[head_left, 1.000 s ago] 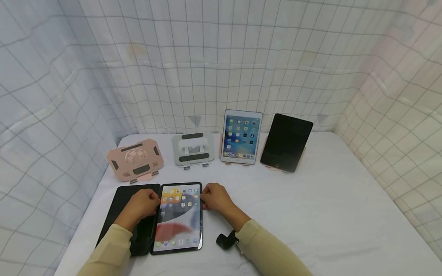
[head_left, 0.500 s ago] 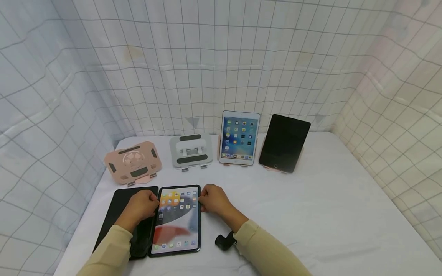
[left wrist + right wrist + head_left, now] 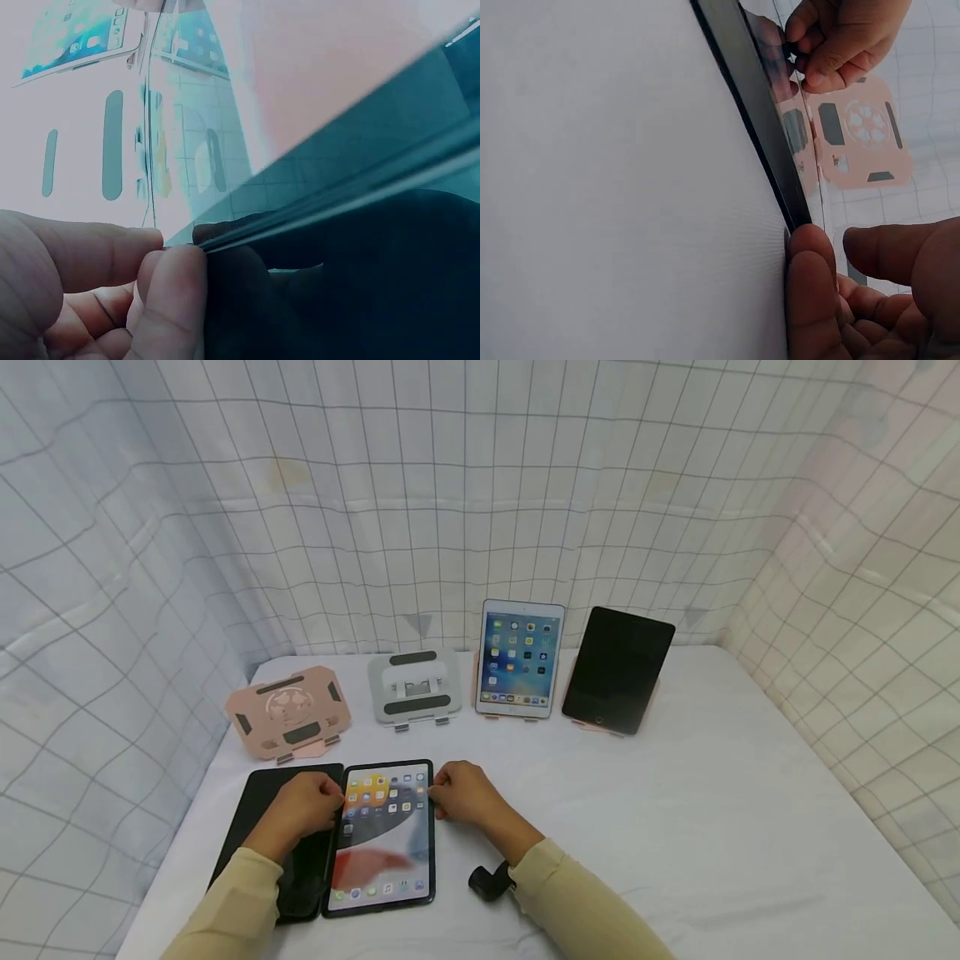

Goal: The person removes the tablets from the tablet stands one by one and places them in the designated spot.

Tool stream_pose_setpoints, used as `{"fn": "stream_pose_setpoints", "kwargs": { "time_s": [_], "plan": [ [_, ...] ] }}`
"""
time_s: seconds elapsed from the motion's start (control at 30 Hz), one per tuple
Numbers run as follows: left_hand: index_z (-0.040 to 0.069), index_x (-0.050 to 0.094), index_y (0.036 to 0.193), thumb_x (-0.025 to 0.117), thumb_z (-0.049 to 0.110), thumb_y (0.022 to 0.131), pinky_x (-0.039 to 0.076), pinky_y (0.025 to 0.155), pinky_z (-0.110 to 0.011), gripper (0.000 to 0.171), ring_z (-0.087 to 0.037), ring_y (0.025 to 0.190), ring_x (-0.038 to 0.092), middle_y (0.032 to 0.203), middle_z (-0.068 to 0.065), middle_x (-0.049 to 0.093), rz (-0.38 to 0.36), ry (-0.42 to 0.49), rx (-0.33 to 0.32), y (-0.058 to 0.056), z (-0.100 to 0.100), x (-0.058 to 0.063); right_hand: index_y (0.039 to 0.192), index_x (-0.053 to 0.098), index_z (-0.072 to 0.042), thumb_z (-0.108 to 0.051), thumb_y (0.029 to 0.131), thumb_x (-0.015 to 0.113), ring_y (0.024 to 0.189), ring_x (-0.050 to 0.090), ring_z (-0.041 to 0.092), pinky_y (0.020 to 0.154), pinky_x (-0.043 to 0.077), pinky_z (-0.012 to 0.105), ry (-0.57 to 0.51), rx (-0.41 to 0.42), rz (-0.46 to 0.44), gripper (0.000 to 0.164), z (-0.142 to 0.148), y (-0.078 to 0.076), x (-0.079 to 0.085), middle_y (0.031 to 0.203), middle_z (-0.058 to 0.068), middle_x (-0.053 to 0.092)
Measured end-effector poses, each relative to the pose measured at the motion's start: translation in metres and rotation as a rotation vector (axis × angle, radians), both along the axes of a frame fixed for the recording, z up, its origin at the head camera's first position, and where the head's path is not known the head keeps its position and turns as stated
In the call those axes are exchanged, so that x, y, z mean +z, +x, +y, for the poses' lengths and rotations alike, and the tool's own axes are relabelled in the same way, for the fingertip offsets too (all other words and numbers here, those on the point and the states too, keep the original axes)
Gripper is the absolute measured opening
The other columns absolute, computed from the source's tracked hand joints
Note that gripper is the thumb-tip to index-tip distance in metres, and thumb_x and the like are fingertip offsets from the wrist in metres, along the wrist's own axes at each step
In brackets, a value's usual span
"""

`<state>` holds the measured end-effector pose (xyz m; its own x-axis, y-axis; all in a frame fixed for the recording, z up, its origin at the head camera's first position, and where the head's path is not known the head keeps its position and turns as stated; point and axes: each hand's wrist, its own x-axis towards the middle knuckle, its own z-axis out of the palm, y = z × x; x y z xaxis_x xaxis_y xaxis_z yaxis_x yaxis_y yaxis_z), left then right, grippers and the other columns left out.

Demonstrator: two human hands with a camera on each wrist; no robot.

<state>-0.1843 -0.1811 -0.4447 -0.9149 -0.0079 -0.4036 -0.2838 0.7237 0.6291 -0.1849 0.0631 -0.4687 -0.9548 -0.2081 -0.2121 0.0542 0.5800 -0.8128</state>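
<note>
A tablet [image 3: 382,852] with a lit home screen lies face up at the front left. Along its left side is a flat black panel [image 3: 251,802], like a case cover. My left hand [image 3: 303,806] reaches over this panel and pinches the tablet's left edge near the top. In the left wrist view, its thumb and forefinger [image 3: 176,292] meet at that edge beside the glossy, reflecting screen. Opposite, my right hand [image 3: 465,793] holds the right edge, with curled fingers [image 3: 810,300] against the side and the thumb over the screen side.
Behind stand a pink tablet stand [image 3: 288,710], a grey stand [image 3: 416,689], a white tablet [image 3: 519,660] with its screen lit and a dark-screened tablet [image 3: 618,668], both propped up. A small black object [image 3: 487,883] sits by the right sleeve. Grid-patterned cloth [image 3: 450,510] surrounds the white surface [image 3: 712,827].
Both hands keep their hold on the tablet's edges, and it has barely moved. The head view has shifted slightly since the earliest frame.
</note>
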Motion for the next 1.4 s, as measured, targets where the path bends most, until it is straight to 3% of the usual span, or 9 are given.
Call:
{"fn": "stream_pose_setpoints", "kwargs": {
  "time_s": [0.33,0.77,0.9,1.07,1.23,1.4],
  "plan": [
    [-0.005,0.061,0.103,0.057,0.007,0.098,0.058,0.067,-0.033,0.014,-0.024,0.077,0.059,0.096,-0.02,0.058,-0.007,0.016,0.003,-0.003,-0.001,-0.002,0.093,0.067,-0.002,-0.013,0.095,0.065,0.059,0.063,0.012,0.054,0.051,0.025,-0.059,0.002,-0.067,0.011,0.004,-0.001,0.004,0.068,0.004,0.064],
    [-0.006,0.058,0.112,0.054,0.009,0.098,0.055,0.066,-0.032,0.021,-0.024,0.079,0.056,0.093,-0.016,0.059,0.026,0.096,-0.02,-0.012,0.005,0.007,0.106,0.067,-0.006,-0.018,0.097,0.064,0.067,0.066,0.017,0.059,0.053,0.029,-0.145,-0.015,-0.036,0.015,0.029,-0.007,0.013,0.083,0.006,0.067],
    [-0.007,0.061,0.112,0.056,0.01,0.098,0.056,0.07,-0.035,0.022,-0.026,0.082,0.056,0.095,-0.016,0.061,0.079,0.062,-0.072,-0.018,0.014,0.015,0.111,0.065,-0.004,-0.018,0.099,0.062,0.072,0.067,0.018,0.065,0.056,0.031,-0.188,-0.042,-0.016,0.018,0.048,-0.013,0.019,0.091,0.008,0.066],
    [-0.004,0.063,0.111,0.059,0.014,0.098,0.054,0.073,-0.039,0.022,-0.025,0.081,0.057,0.096,-0.014,0.063,0.205,0.04,-0.181,-0.027,0.032,0.029,0.119,0.062,0.0,-0.018,0.1,0.059,0.079,0.067,0.02,0.071,0.058,0.032,-0.248,-0.089,0.018,0.026,0.075,-0.022,0.024,0.1,0.015,0.065],
    [0.0,0.064,0.112,0.057,0.019,0.1,0.054,0.073,-0.038,0.024,-0.026,0.083,0.061,0.099,-0.013,0.065,0.302,0.091,-0.246,-0.039,0.052,0.042,0.123,0.06,0.002,-0.017,0.1,0.057,0.086,0.068,0.023,0.076,0.058,0.034,-0.276,-0.146,0.068,0.03,0.1,-0.028,0.032,0.107,0.021,0.063],
    [0.002,0.063,0.115,0.053,0.022,0.101,0.053,0.074,-0.035,0.026,-0.028,0.091,0.063,0.103,-0.015,0.065,0.325,0.167,-0.254,-0.055,0.071,0.05,0.123,0.059,0.002,-0.017,0.102,0.056,0.092,0.065,0.027,0.08,0.057,0.035,-0.302,-0.234,0.108,0.028,0.121,-0.034,0.039,0.11,0.024,0.062]
  ]
}}
